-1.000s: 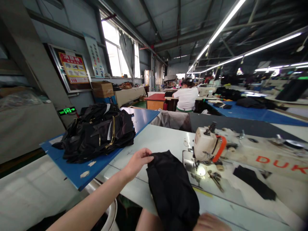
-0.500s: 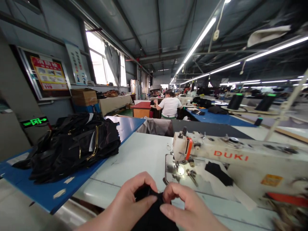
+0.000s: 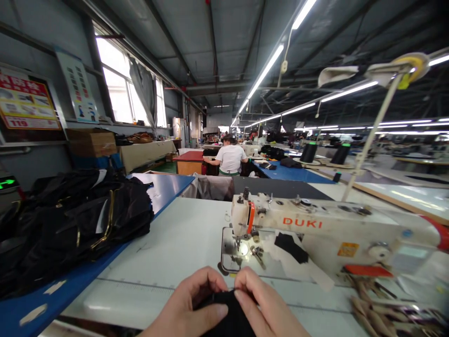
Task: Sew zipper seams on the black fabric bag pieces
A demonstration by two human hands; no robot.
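Observation:
Low in the middle of the head view, a piece of black fabric (image 3: 229, 318) is pinched along its upper edge by both hands. My left hand (image 3: 196, 304) grips it from the left, thumb over the front and fingers bent behind. From the right, my right hand (image 3: 259, 304) is closed on the same edge, its thumb and forefinger close to the left hand's. The fabric's lower part runs out of the picture. Just beyond the hands stands a white sewing machine (image 3: 301, 224), its needle area lit. A small black cloth piece (image 3: 291, 248) lies on white material on its bed.
A heap of black garments (image 3: 77, 220) with gold zips covers the blue table (image 3: 168, 187) at left. Tan cloth pieces (image 3: 372, 304) lie at the right. A thread stand pole (image 3: 372, 135) rises behind the machine. Further off, a person in a white shirt (image 3: 231, 158) sits facing away.
The view has turned to the right, so the machine and heap sit further left. Both hands still hold the fabric, and the fingers have shifted along its edge.

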